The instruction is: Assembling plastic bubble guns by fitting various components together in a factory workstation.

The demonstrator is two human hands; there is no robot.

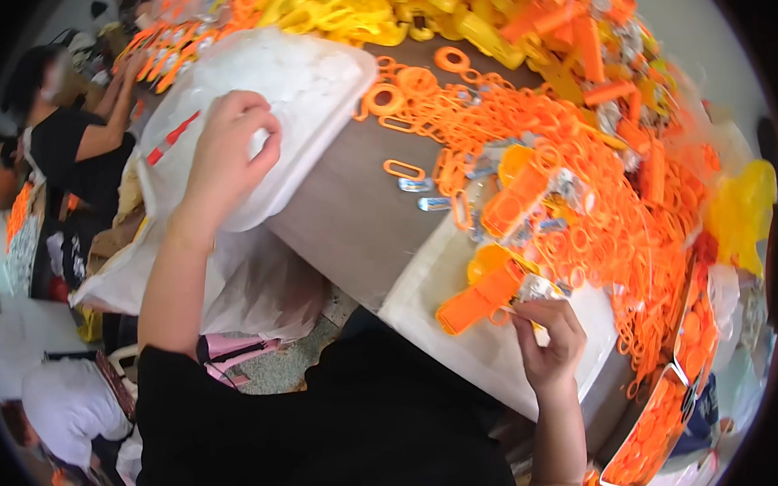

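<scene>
The orange plastic casing lies slantwise over the white board, right of centre in the lower half of the frame, just beside the right hand, whose thumb and forefinger pinch a slim pale piece. The casing looks light, stiff and smooth, so perhaps slippery; its long edges should give the surest hold. The pale piece (too small to identify) probably wants fingertips and a gentle squeeze. At upper left, the left hand hangs over a white tray, fingers curled; whether they enclose anything, I cannot tell.
</scene>
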